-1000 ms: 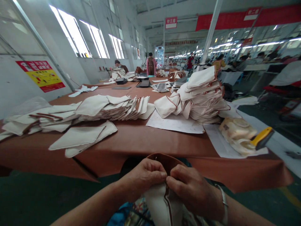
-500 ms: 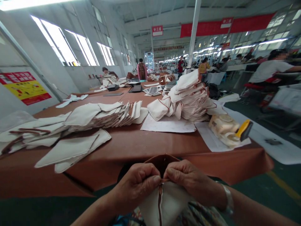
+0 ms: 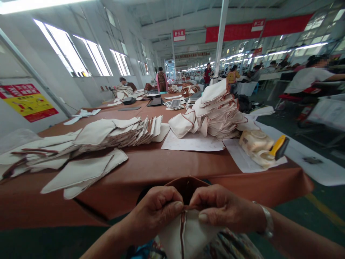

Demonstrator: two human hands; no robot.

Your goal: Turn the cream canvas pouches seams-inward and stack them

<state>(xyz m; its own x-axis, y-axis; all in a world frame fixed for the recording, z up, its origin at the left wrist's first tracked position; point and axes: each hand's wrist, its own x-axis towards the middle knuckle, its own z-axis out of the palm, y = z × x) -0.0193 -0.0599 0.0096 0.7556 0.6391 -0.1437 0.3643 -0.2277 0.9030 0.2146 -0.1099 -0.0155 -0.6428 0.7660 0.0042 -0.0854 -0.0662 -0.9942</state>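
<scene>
Close to my body, both hands grip one cream-and-brown sewn piece (image 3: 192, 230), which has a dark brown strip running down its middle. My left hand (image 3: 164, 208) pinches its top edge between thumb and fingers, just left of the strip. On the other side, my right hand (image 3: 221, 207) is closed on the same edge, thumb towards me and fingers curled behind. A brown flap (image 3: 188, 180) rises behind my fingertips, with a dark gap beneath it. The fingertips on the far side are hidden.
Along the left of the brown-covered table (image 3: 151, 163) lies a row of cream pieces (image 3: 94, 131). A taller stack (image 3: 215, 111) stands on white paper at centre right. A pale container (image 3: 256, 144) with a yellow-handled brush (image 3: 279, 147) sits near the right corner. Several people work farther back.
My right hand has shifted slightly right, away from the left, and its thumb now lies lower on the cream face. My left hand keeps its pinch with hardly any movement.
</scene>
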